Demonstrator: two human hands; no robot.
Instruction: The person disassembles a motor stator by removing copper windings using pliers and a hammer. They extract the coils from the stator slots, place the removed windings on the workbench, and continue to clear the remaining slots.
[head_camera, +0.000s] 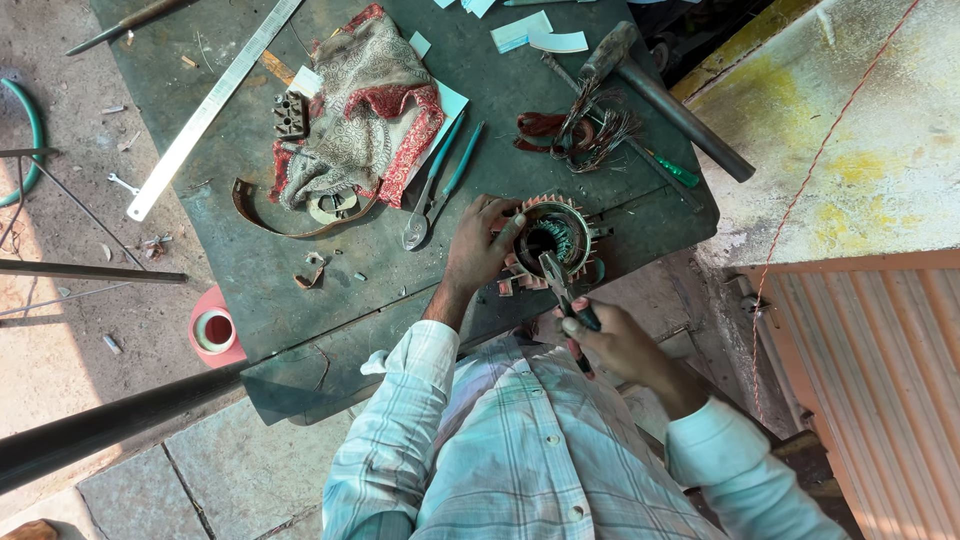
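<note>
1. The right hand (612, 340) grips pliers (560, 285), their nose dipping into the stator (553, 240) at the table's (300, 290) near edge.
2. The left hand (478, 248) clasps the stator's left side.
3. Teal-handled pliers (440, 185) lie just beyond.
4. Copper wire (585, 130) and a screwdriver (670, 168) lie behind the stator.
5. Farther left sit a cloth (365, 100) and a steel ruler (215, 105).

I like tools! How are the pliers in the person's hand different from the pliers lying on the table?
The held pliers sit gripped in the right hand, nose pointing into the round motor part; the table pliers lie loose beside the patterned cloth. The held pliers' handles are mostly hidden by fingers; the table pliers show long teal handles. Both have metal noses.
</note>
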